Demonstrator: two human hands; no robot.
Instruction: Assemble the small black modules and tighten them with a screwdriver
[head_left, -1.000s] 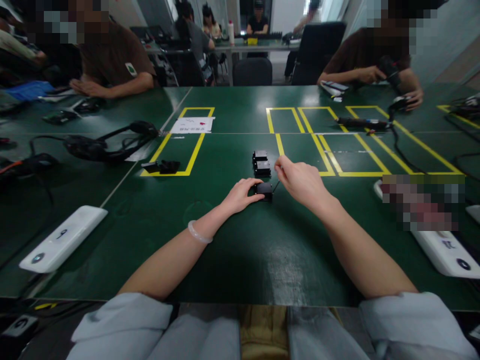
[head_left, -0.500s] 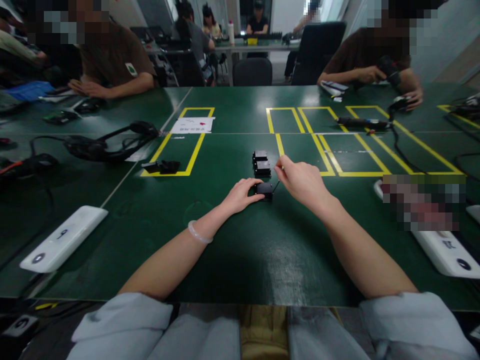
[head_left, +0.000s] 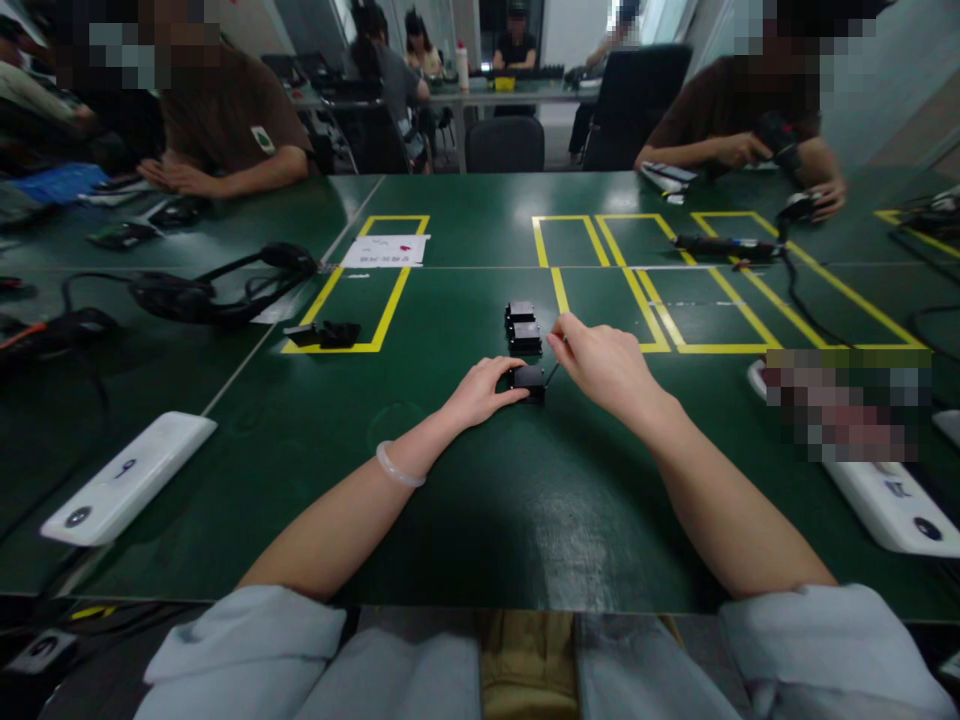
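Note:
A small black box-shaped part (head_left: 530, 379) sits on the green table, gripped at its left side between the thumb and fingers of my left hand (head_left: 478, 391). To the right, my right hand (head_left: 606, 362) is closed in a pinch around a thin dark rod (head_left: 553, 374). The rod slants down, its lower end at or very near the part's right side; I cannot tell whether it goes in. Just beyond stand two similar black parts, the nearer one (head_left: 526, 338) close to the farther one (head_left: 520, 311).
Yellow tape outlines (head_left: 390, 312) mark the green table (head_left: 450, 520). White power banks lie left (head_left: 127, 480) and right (head_left: 892, 510). A black headset-like device (head_left: 217, 285) with cables is at left, a black cylindrical tool (head_left: 724, 245) at right. Two people sit across.
My right hand has shifted very slightly, with the rod still in its fingers. The left hand and the black parts stay where they were.

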